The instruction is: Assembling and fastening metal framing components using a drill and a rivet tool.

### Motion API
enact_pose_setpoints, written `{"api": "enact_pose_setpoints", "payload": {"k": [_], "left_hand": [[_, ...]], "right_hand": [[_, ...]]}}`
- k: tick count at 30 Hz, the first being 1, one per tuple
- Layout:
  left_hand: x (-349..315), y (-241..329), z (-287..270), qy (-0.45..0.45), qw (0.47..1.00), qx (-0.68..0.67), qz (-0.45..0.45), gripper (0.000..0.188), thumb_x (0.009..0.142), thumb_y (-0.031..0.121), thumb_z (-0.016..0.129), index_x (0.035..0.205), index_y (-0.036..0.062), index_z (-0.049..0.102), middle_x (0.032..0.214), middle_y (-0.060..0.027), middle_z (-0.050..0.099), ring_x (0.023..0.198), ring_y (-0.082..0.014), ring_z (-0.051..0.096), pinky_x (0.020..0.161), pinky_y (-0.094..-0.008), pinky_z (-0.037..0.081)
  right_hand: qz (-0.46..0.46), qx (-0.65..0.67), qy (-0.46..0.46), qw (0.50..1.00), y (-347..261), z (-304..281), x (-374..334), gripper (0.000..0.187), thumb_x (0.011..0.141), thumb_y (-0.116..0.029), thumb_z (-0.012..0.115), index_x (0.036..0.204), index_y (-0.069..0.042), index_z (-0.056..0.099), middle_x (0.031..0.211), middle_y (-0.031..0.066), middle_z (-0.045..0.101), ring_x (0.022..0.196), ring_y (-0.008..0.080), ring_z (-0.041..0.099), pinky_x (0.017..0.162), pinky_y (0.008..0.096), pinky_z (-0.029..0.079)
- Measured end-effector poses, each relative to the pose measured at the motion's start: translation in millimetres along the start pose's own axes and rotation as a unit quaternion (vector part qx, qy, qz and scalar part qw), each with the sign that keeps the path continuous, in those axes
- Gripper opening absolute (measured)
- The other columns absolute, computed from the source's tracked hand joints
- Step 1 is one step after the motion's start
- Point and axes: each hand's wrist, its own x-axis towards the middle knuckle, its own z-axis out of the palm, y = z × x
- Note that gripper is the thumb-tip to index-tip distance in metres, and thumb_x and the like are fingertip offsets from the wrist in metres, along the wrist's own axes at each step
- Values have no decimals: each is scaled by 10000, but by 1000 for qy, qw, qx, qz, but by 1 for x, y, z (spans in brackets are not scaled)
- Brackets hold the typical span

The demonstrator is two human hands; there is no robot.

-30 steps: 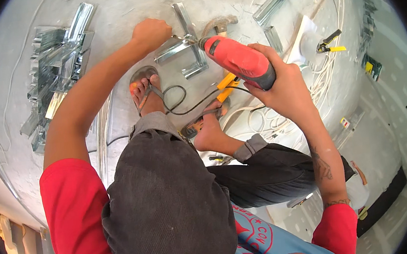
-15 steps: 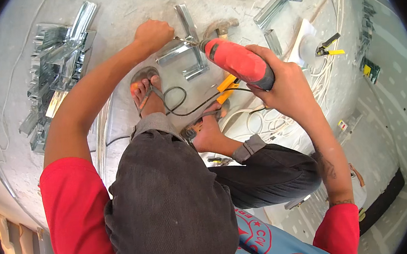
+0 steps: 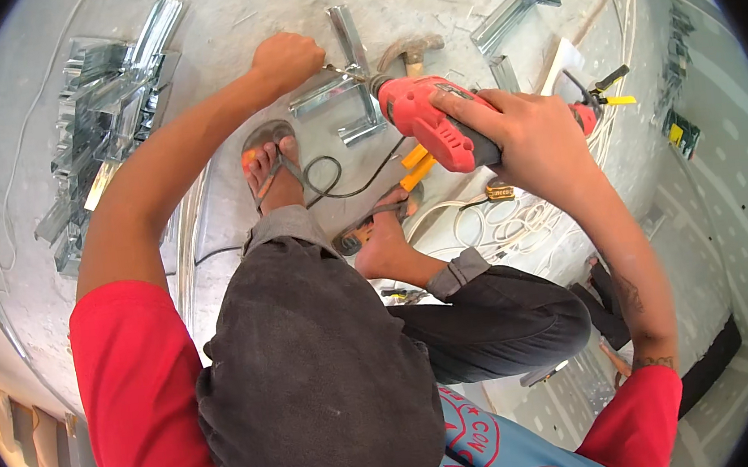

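On my far left I see a heap of metal channel offcuts (image 3: 105, 106) on the concrete floor (image 3: 209, 15). My left hand (image 3: 287, 60) is curled shut, pinching a screw (image 3: 342, 72) against the crossed metal channel pieces (image 3: 350, 83) just ahead of my sandalled foot (image 3: 270, 167). My right hand (image 3: 522, 134) is clamped around the red drill (image 3: 426, 120), its tip at that screw. Beyond it lie white cables (image 3: 499, 221) and pliers (image 3: 603, 90).
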Motion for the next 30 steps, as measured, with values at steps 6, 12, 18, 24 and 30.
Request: {"api": "enact_pose_setpoints", "payload": {"k": [6,12,18,24,30], "left_hand": [[2,-1,3,3,1000,22,4,161,781,157,598,759,80,738,808,-140,714,761,-328,704,631,-437,565],[6,-1,-6,-40,999,30,15,172,791,164,591,744,76,730,799,-139,711,757,-327,702,638,-437,563],[11,28,-13,-50,996,63,43,197,797,195,586,720,79,724,769,-127,705,743,-320,700,638,-432,560],[30,67,-17,-38,979,138,148,131,768,142,619,710,82,720,733,-111,701,729,-302,703,625,-428,555],[23,32,-3,7,978,155,140,90,767,97,637,742,93,723,859,-116,682,814,-298,692,628,-412,544]], "right_hand": [[-67,-91,7,994,20,30,-10,670,717,-70,629,1336,-309,540,1000,100,644,750,245,657,661,357,532],[-117,-106,9,987,34,24,-16,634,764,-93,607,1350,-322,522,1119,139,639,849,257,643,823,408,515],[-101,-120,28,987,15,25,-69,533,823,-153,582,1321,-334,530,1194,163,611,990,262,636,932,470,497],[-101,-162,90,977,6,37,-127,491,784,-216,621,1258,-288,518,1125,124,611,826,241,630,856,478,534],[54,124,81,987,5,43,-202,652,624,-65,742,1245,-224,624,1168,113,662,950,264,667,912,416,515]]}}
